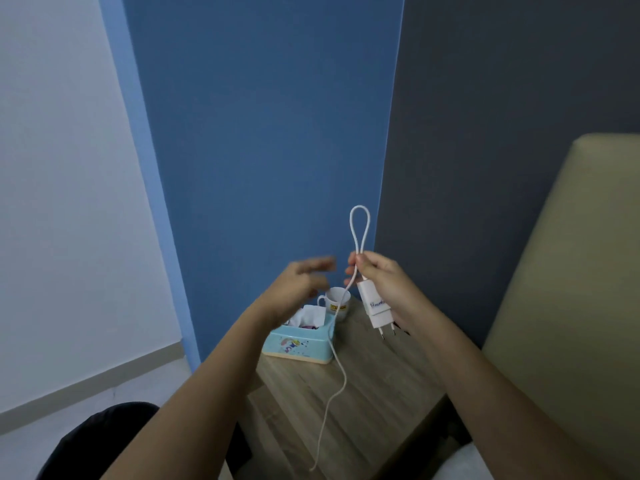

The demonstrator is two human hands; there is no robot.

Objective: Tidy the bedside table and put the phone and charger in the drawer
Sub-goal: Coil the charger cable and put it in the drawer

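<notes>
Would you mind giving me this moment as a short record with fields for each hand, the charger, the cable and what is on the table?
right hand: holds charger and pinches a cable loop
left hand: open, blurred, holding nothing
cable: loop sticks up above the fingers, free end hangs down
bedside table: carries tissue box and mug
phone: not in view

White charger (376, 308) hangs prongs-down above the wooden bedside table (381, 386), its cable (337, 382) looped upward.

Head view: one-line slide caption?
Right hand pinches looped charger cable above bedside table; blurred left hand empty.
</notes>
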